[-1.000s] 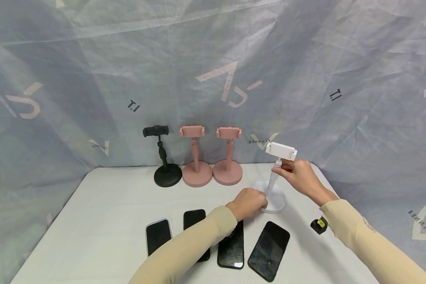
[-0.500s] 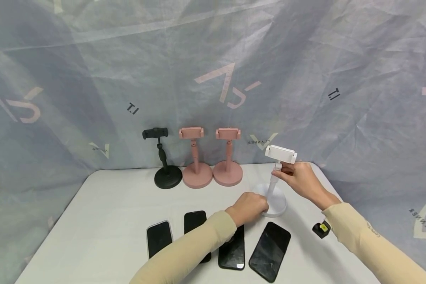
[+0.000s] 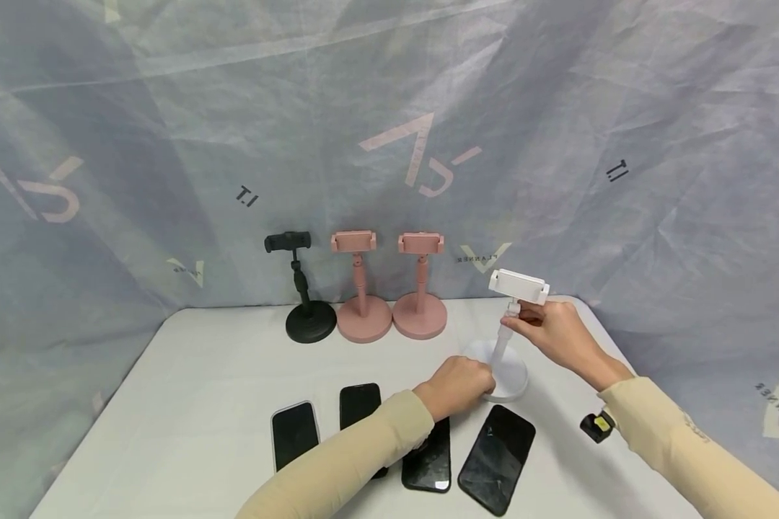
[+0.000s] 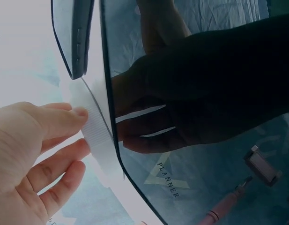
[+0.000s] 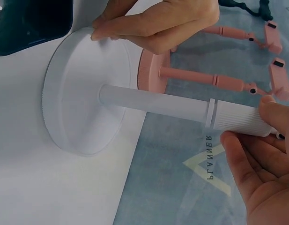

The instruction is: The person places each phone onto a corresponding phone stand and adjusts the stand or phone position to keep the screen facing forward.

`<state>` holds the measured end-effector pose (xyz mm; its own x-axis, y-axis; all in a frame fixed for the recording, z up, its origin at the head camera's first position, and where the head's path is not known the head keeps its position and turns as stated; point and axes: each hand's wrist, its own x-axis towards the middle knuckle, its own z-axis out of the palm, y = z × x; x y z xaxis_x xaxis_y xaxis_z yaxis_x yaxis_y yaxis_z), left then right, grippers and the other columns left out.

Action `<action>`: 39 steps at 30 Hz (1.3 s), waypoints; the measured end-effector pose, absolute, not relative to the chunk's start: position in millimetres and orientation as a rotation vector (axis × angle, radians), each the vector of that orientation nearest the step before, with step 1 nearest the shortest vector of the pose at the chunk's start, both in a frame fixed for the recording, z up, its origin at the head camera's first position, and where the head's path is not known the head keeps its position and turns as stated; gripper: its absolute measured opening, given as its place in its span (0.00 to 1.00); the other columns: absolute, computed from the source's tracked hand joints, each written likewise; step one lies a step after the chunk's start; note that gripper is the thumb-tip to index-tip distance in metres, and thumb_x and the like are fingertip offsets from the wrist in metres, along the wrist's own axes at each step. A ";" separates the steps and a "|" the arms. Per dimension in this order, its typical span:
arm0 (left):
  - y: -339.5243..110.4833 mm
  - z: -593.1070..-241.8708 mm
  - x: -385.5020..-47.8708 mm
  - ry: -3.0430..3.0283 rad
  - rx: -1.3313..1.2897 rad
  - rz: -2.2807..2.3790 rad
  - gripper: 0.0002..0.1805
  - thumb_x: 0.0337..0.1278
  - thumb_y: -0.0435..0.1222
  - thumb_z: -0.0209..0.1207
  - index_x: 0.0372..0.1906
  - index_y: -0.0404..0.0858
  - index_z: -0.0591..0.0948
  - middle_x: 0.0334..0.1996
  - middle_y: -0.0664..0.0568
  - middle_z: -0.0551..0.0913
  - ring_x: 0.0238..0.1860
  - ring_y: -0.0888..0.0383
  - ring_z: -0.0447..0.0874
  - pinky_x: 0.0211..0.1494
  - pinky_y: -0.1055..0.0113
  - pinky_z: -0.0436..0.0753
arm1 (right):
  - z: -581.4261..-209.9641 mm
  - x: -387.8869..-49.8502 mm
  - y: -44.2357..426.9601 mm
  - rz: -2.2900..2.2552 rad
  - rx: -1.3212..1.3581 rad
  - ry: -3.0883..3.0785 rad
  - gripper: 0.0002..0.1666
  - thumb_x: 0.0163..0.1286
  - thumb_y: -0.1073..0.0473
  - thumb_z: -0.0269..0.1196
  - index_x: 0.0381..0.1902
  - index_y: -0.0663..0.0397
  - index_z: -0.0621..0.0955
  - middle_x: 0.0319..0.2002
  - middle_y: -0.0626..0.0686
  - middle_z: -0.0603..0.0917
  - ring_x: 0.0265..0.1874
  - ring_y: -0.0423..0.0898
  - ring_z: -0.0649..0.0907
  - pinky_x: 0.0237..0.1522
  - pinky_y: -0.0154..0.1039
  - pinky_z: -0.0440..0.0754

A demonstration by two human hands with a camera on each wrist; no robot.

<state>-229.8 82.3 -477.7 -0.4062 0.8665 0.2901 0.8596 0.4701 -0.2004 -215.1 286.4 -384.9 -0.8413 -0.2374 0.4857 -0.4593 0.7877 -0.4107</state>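
A white phone stand with a round base is at the right side of the table. My right hand pinches the ribbed collar of its pole just below the clamp, thumb on one side and fingers on the other. At the left rim of the base, my left hand grips the ribbed edge between thumb and fingers. The pole leans a little to the right in the head view. Whether the base lies fully flat on the table I cannot tell.
At the back stand a black phone stand and two pink ones, left and right. Several dark phones lie in front, including one with a silver rim and one at the right. A grey printed cloth hangs behind the table.
The white stand has shifted slightly nearer to me, and both hands have come along with their hold on it. The other stands and the phones stay in place.
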 end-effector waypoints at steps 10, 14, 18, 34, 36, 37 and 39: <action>79.0 -477.1 -223.4 -2.331 -1.457 0.060 0.09 0.58 0.36 0.70 0.29 0.56 0.90 0.27 0.65 0.85 0.28 0.68 0.84 0.29 0.72 0.80 | -383.2 -211.2 284.3 0.745 0.530 -2.569 0.07 0.66 0.59 0.74 0.36 0.58 0.90 0.30 0.56 0.91 0.29 0.50 0.91 0.28 0.35 0.85; 77.1 -478.7 -220.2 -2.309 -1.437 0.089 0.09 0.61 0.37 0.69 0.29 0.56 0.90 0.27 0.64 0.84 0.28 0.67 0.84 0.28 0.73 0.80 | -383.8 -210.5 282.9 0.742 0.539 -2.560 0.06 0.66 0.59 0.73 0.35 0.56 0.90 0.30 0.55 0.91 0.28 0.49 0.91 0.28 0.35 0.85; 75.6 -481.4 -216.2 -2.298 -1.437 0.107 0.09 0.63 0.37 0.67 0.30 0.56 0.90 0.27 0.64 0.83 0.28 0.66 0.84 0.27 0.73 0.79 | -384.8 -208.2 282.8 0.754 0.545 -2.569 0.06 0.67 0.59 0.73 0.35 0.57 0.90 0.30 0.55 0.91 0.28 0.49 0.91 0.27 0.34 0.84; 56.1 -482.8 -188.2 -2.471 -1.294 0.007 0.08 0.67 0.50 0.64 0.39 0.52 0.88 0.35 0.61 0.85 0.30 0.63 0.81 0.25 0.70 0.75 | -397.2 -189.3 283.1 0.861 0.457 -2.619 0.17 0.74 0.57 0.67 0.56 0.60 0.83 0.45 0.59 0.91 0.40 0.55 0.91 0.40 0.44 0.89; 52.0 -482.4 -182.1 -2.511 -1.282 -0.032 0.10 0.66 0.51 0.65 0.42 0.52 0.87 0.36 0.61 0.85 0.30 0.63 0.82 0.25 0.70 0.75 | -404.1 -182.0 285.5 0.865 0.431 -2.619 0.17 0.74 0.57 0.67 0.56 0.59 0.83 0.45 0.57 0.91 0.40 0.54 0.91 0.40 0.40 0.89; 50.0 -482.4 -179.2 -2.528 -1.280 -0.053 0.11 0.65 0.52 0.65 0.43 0.52 0.87 0.36 0.61 0.85 0.30 0.63 0.82 0.25 0.70 0.75 | -408.4 -178.7 286.8 0.859 0.422 -2.616 0.17 0.74 0.56 0.67 0.56 0.59 0.84 0.44 0.56 0.91 0.40 0.52 0.91 0.39 0.39 0.88; 44.1 -481.3 -172.3 -2.568 -1.286 -0.073 0.12 0.65 0.54 0.65 0.43 0.51 0.86 0.37 0.61 0.85 0.31 0.62 0.82 0.26 0.69 0.76 | -418.0 -172.4 287.1 0.864 0.395 -2.604 0.15 0.73 0.57 0.67 0.54 0.58 0.84 0.43 0.54 0.91 0.38 0.48 0.91 0.38 0.36 0.88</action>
